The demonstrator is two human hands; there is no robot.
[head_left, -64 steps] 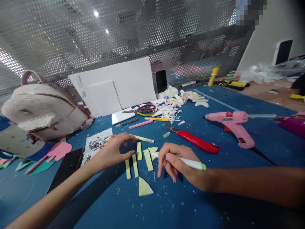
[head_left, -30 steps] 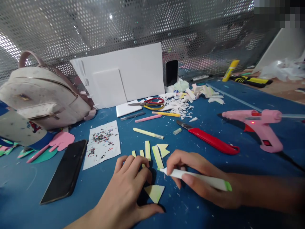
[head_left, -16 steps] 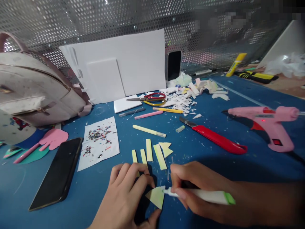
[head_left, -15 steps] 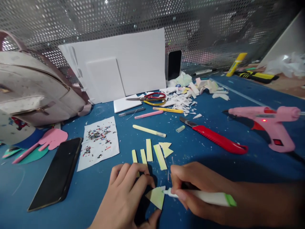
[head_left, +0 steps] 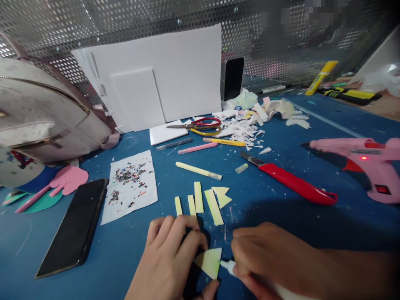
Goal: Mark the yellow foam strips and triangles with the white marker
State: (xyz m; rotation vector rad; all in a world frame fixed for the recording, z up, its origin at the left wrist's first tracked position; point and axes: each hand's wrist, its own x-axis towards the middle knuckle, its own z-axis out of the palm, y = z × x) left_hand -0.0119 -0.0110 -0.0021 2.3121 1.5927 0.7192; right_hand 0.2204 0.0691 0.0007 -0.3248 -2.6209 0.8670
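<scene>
Marker tip has slid down to mid right edge of the yellow-green wedge; right hand has rolled knuckles-up, fingers pinching the barrel. Left hand pinches the wedge between thumb and forefinger on the blue table, probably to stop skating. Strips crowd the far side; open room runs right, toward the red knife.

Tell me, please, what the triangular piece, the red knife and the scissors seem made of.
Triangular piece: perhaps matte card or thin foam, being flat and without shine.
Red knife: probably a plastic handle, evenly coloured and moulded; its grey blade suggests dull metal.
Scissors: grey blades suggest dull metal; smooth red and yellow handles might be plastic or coated metal.
</scene>
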